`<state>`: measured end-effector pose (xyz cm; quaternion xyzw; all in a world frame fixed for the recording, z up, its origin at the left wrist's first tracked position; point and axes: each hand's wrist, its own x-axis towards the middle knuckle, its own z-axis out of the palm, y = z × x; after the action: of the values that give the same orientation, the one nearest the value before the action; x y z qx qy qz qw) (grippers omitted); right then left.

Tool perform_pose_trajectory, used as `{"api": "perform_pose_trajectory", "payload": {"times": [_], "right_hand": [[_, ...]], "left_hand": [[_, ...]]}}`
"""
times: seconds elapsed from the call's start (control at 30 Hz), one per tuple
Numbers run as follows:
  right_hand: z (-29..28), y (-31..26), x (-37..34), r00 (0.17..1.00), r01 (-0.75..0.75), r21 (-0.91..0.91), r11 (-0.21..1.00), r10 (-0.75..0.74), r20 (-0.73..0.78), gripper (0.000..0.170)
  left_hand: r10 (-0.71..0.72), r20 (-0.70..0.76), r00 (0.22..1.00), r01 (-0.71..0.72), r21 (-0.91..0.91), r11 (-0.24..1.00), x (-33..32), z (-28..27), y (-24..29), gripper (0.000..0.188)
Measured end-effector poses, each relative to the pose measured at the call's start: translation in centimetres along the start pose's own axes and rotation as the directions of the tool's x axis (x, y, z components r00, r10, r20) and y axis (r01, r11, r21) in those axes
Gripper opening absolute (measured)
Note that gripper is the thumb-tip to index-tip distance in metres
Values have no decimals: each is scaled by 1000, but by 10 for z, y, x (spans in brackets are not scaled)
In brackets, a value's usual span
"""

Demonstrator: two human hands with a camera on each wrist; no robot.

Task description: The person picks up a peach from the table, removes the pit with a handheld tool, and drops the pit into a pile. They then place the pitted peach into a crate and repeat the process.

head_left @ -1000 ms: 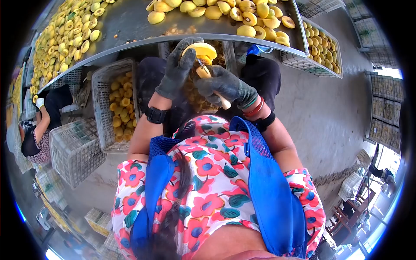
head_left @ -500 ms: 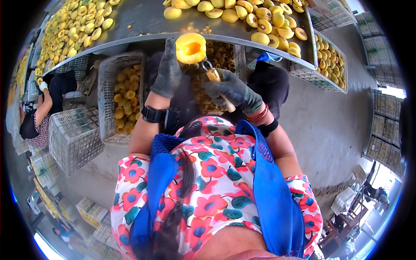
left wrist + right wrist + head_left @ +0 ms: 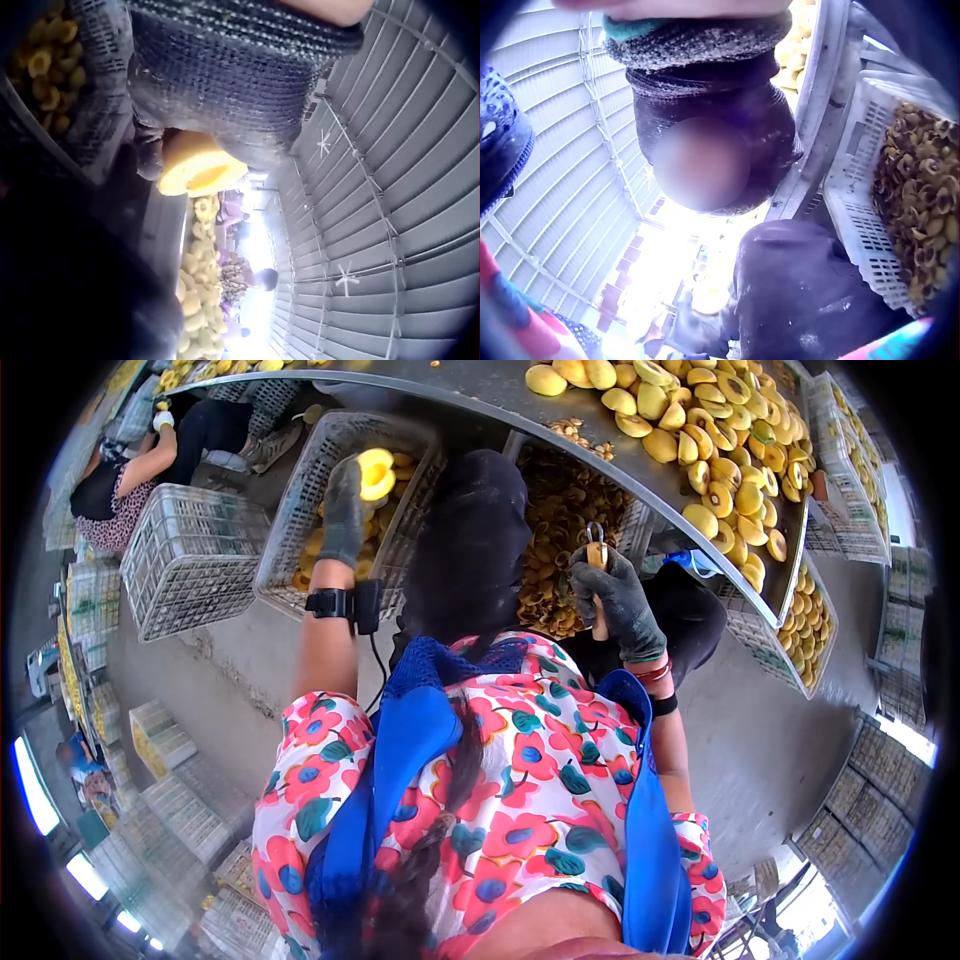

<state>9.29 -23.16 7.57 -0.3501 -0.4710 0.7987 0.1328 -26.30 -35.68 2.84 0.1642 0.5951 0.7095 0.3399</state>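
Observation:
In a dark glove, the left hand (image 3: 343, 525) (image 3: 217, 97) grips a yellow fruit half (image 3: 376, 474) (image 3: 199, 166) over the crate of fruit halves (image 3: 290, 510) at the left. Seen by the left wrist camera, the half has a hollow in its cut face, and the thumb lies at its side. The gloved right hand (image 3: 622, 605) (image 3: 720, 112) has its fingers round the wooden handle of a tool (image 3: 598, 555), whose metal loop points away from the body. It is beside the crate of dark scraps (image 3: 637, 525) (image 3: 851, 172). The right wrist view does not show the tool.
A metal table (image 3: 480, 402) with piled fruit halves (image 3: 735, 455) crosses the front. The person's knee (image 3: 470, 520) stands between the two crates. An upturned-looking white crate (image 3: 190, 565) and another person (image 3: 120, 490) are at the left; more fruit crates (image 3: 805, 625) are at the right.
The left hand has moved left with the fruit half, from the table's edge to over the left crate. The right hand, still holding the tool, is farther from it. The head view has shifted.

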Motion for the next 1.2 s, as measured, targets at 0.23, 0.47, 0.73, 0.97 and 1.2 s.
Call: {"api": "perform_pose_trajectory", "payload": {"times": [0.23, 0.47, 0.73, 0.97, 1.2], "right_hand": [[-3, 8, 12, 999, -23, -3, 1000, 23, 34, 9], [-5, 14, 13, 998, -57, -28, 998, 57, -1, 12], [-11, 19, 19, 996, -60, 21, 998, 61, -58, 12], [-16, 29, 23, 988, -17, 12, 1000, 19, -156, 10], [-17, 18, 17, 980, -3, -55, 998, -8, -198, 8]], "left_hand": [[195, -328, 924, 232, 889, 395, 30, -285, -125, 69], [75, -398, 914, 389, 914, 118, 26, -284, -133, 71], [553, 386, 738, -585, 775, 240, 121, 39, -30, 54], [48, 525, 850, -527, 849, 44, 198, 231, -55, 58], [-167, 530, 832, -547, 833, -86, 205, 252, -54, 79]]}}
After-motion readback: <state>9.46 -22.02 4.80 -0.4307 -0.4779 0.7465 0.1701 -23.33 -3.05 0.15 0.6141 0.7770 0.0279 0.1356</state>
